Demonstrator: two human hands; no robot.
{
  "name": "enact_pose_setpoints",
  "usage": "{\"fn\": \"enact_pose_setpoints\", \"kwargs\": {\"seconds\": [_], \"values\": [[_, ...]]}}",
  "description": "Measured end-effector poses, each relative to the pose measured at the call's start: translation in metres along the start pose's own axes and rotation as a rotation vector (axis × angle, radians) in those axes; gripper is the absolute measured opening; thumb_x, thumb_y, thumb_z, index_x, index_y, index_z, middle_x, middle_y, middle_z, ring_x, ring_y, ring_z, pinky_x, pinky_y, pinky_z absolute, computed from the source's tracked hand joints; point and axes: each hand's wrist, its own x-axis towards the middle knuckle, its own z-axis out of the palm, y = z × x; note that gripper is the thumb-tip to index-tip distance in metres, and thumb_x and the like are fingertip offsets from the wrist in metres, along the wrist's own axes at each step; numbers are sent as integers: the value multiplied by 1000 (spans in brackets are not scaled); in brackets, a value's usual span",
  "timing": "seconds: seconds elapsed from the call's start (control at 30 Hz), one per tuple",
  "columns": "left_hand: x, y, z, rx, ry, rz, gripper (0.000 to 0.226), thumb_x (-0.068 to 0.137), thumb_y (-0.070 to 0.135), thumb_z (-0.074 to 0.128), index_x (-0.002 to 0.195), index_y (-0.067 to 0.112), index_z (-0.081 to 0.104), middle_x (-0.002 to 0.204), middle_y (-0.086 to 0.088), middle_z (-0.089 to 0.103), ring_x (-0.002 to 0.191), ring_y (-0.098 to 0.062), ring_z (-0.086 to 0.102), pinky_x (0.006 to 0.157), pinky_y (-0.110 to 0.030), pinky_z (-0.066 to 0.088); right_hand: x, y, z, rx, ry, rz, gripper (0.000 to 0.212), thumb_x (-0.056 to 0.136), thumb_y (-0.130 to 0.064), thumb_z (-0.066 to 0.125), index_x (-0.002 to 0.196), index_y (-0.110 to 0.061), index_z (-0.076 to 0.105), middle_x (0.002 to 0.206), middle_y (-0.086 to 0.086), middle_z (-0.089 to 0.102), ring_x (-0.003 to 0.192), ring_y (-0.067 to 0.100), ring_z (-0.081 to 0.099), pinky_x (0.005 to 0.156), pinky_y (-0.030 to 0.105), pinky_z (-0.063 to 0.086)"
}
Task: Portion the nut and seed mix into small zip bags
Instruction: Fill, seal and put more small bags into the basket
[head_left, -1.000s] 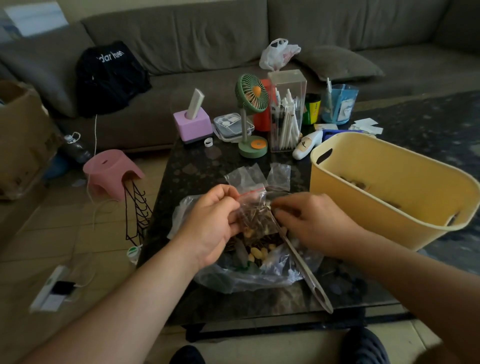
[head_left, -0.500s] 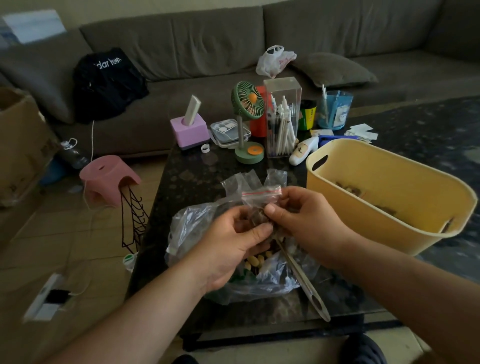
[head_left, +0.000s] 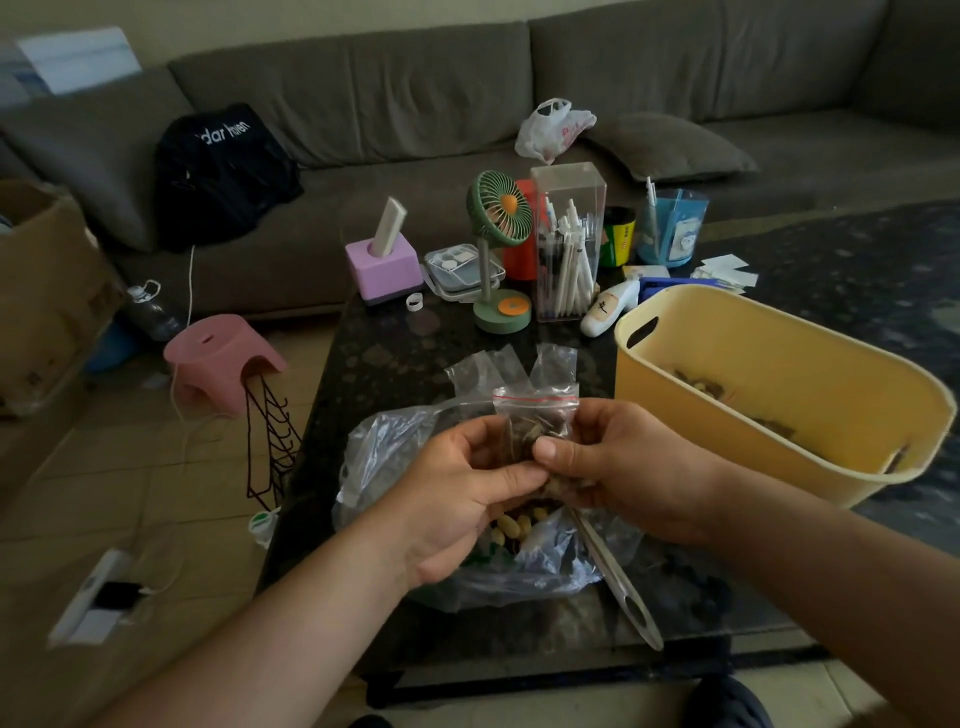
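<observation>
**Plastic zip bag held upright between two hands, seal still to press**

Plastic, clear and small, the zip bag (head_left: 535, 415) stands upright between both hands above the big bag (head_left: 415, 457) of mix; its red zip line runs left to right across the top, just above the fingertips, and its long axis runs up and down; dark seeds show through its lower half.

Left hand (head_left: 467, 499) pinches the bag's lower left side, thumb and fingers curled on the plastic; right hand (head_left: 618, 467) grips the lower right, thumb across the front; the two thumbs nearly touch. Whether the zip is pressed closed cannot be told from this view.

By judgement, the coming move turns on the seal lying above both grips and level across; either hand would have to slide up to reach it, and both look about equally near; the bag looks filled, so sealing and dropping it in the tub (head_left: 779, 431) on the right seems next.

Count: one zip bag in hand; about three empty ones (head_left: 519, 364) lying just behind it on the table (head_left: 395, 353), though overlap makes that uncertain; one big bag, open, with pale nuts (head_left: 511, 527) showing under the hands; one scoop (head_left: 618, 582), handle pointing toward the person, lying beside the big bag's right edge; one tub, with a few dark packets at its bottom, too dim to count.
</observation>
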Motion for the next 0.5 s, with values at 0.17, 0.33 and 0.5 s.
{"fn": "enact_pose_setpoints", "kwargs": {"seconds": [0.17, 0.33, 0.5], "values": [[-3, 5, 4, 76, 26, -49, 46, 77, 24, 78, 120, 11, 68, 104, -10, 80, 94, -23, 78, 76, -30, 62, -2, -2, 1, 0, -40, -19, 33, 89, -19, 74, 121, -12, 74, 112, 24, 74, 93, 32, 69, 81, 40, 56], [0, 7, -2, 90, 67, -43, 49, 74, 17, 80, 121, 5, 69, 114, -14, 79, 108, -27, 77, 92, -36, 60, -2, 0, 5, -85, -7, -90, 31, 93, -4, 72, 123, -8, 70, 111, 15, 78, 103, 32, 76, 88, 38, 63], [-1, 6, -5, -1, 15, -86, 54, 77, 2, 75, 130, 6, 66, 124, -16, 76, 117, -30, 73, 98, -38, 57, 2, 1, 0, -71, -16, -45, 49, 75, -17, 82, 122, -12, 71, 118, 22, 73, 113, 40, 71, 102, 56, 55]]}}
